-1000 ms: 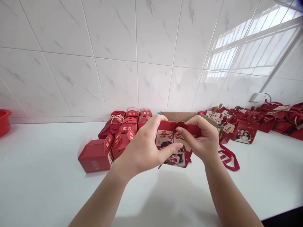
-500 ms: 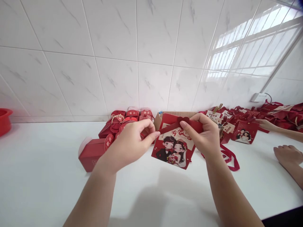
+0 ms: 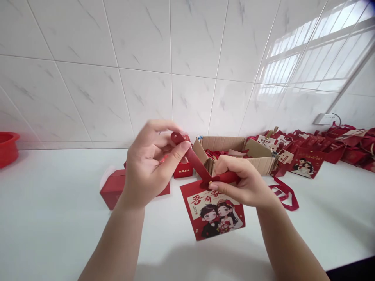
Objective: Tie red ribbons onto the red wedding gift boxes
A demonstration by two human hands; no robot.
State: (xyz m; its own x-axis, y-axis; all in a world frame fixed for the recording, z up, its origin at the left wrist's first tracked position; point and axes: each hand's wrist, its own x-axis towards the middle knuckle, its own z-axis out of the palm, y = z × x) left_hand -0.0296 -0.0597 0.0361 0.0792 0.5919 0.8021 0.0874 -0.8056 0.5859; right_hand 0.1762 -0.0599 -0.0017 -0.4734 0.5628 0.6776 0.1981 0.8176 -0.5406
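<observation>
Red plastic basin point(image 3: 7, 146) is sitting at the far left, cut off by the frame. Small red gift boxes point(image 3: 113, 191) are lying mostly hidden behind the left hand point(image 3: 149, 164), whose thumb and forefinger are pinching the end of a red ribbon handle point(image 3: 191, 160), drawing it taut. The right hand point(image 3: 243, 185) is clamping the top edge of the red wedding gift bag point(image 3: 215, 212), seemingly bracing it, in front of an open cardboard box point(image 3: 260, 164). Whether the bag is touching the white countertop point(image 3: 58, 226) is unclear. More red bags point(image 3: 307, 166) are blurring together rightward.
</observation>
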